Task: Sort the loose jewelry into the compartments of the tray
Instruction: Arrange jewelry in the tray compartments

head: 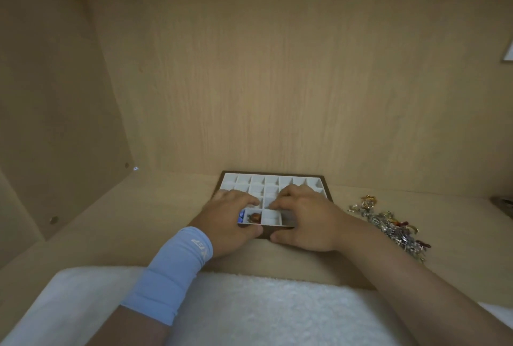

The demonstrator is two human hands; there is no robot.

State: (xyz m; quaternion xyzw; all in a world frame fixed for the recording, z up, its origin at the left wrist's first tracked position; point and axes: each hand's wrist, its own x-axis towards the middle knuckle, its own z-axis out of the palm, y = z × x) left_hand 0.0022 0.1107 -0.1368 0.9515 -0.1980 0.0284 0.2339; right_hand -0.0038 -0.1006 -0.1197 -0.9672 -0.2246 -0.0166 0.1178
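The left hand (230, 216) and right hand (306, 221) both grip the near edge of the tray (272, 179), thumbs against its dark front wall and fingers curled over the white compartments. Between the hands, an amber piece (255, 217) and a blue piece (241, 215) lie in near-row compartments. The loose jewelry (388, 225) is heaped on the wooden shelf (155, 207), right of the tray. A white towel (263, 309) lies nearest the viewer.

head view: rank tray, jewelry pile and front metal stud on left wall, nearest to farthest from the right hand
1. tray: held by the right hand at its near edge
2. jewelry pile: on the shelf, to the right
3. front metal stud: far left wall
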